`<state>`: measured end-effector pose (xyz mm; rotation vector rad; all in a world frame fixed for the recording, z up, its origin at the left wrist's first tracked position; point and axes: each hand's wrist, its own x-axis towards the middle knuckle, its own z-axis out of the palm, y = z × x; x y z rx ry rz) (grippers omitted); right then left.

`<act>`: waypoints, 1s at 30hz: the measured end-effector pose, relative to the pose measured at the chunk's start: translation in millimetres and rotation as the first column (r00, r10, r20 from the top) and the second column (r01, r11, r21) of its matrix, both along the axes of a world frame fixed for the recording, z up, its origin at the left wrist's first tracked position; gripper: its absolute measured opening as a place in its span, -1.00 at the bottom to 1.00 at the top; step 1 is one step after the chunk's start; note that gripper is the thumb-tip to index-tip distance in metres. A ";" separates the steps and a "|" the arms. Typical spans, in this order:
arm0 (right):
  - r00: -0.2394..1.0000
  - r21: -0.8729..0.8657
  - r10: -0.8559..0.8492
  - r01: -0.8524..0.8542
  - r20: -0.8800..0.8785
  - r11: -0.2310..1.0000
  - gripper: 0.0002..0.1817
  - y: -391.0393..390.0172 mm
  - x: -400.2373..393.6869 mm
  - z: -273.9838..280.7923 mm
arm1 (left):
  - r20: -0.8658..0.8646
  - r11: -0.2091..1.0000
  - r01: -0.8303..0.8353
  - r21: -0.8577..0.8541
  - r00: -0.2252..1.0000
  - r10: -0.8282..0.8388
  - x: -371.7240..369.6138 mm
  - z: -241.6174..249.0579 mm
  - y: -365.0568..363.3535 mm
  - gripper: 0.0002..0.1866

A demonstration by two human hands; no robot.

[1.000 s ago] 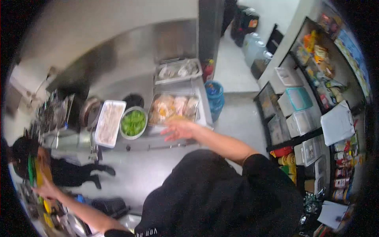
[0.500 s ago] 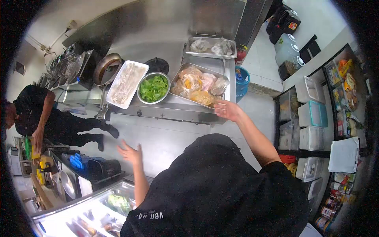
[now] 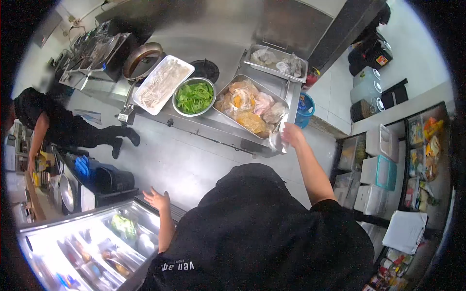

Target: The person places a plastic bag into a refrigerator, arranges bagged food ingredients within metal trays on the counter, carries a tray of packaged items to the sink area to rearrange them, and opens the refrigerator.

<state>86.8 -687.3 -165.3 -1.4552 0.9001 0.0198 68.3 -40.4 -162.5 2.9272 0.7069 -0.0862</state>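
Observation:
My left hand [image 3: 156, 199] is raised over the edge of the lit cold display [image 3: 92, 218], fingers spread and holding nothing. My right hand [image 3: 292, 134] is at the near right corner of a metal tray [image 3: 232, 120]. Its fingers are closed on what looks like a clear plastic bag [image 3: 276, 142], hanging by the counter edge; the grip is partly blurred. Bagged food [image 3: 250, 121], orange, pink and brown, fills the tray. To its left are a metal bowl of green leaves [image 3: 194, 98] and a long white tray [image 3: 162, 85] with a pale, frosty content.
A pan [image 3: 142, 61] and a black burner [image 3: 205, 71] are on the steel counter. Behind the tray is another metal pan with bags [image 3: 276, 64]. Storage shelves [image 3: 383, 172] line the right. A co-worker in black [image 3: 73, 121] bends at the left.
The view has turned and shifted. My right hand has moved right along the tray corner, and a clear plastic piece now shows at its fingers. My left hand is lower, over the display edge.

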 end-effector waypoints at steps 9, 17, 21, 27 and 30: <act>0.855 -0.149 -0.418 0.477 0.306 0.866 -0.69 -83.6 80.9 60.2 | -0.154 0.907 -0.419 0.052 0.894 0.422 -115.2 -1.9 5.1 -0.16; 0.895 -0.088 -0.293 0.339 0.336 0.937 -0.73 -129.3 199.4 33.4 | -0.026 0.887 -0.443 0.131 0.893 0.450 -188.1 23.5 -30.5 -0.14; 0.886 -0.526 -0.345 0.462 0.309 0.714 -0.62 -159.9 238.9 -31.5 | -0.003 0.782 -0.620 0.071 0.783 0.621 -236.2 22.6 -36.4 -0.10; 0.782 -0.570 -0.313 0.612 0.539 0.548 -0.59 -83.1 194.2 11.1 | -0.115 0.654 -0.716 0.244 0.648 0.753 -303.2 9.4 -70.6 -0.08; 0.724 -0.378 -0.411 0.658 0.554 0.651 -0.56 -99.0 193.1 8.1 | -0.189 0.639 -0.748 0.180 0.611 0.769 -306.4 3.6 -75.0 -0.09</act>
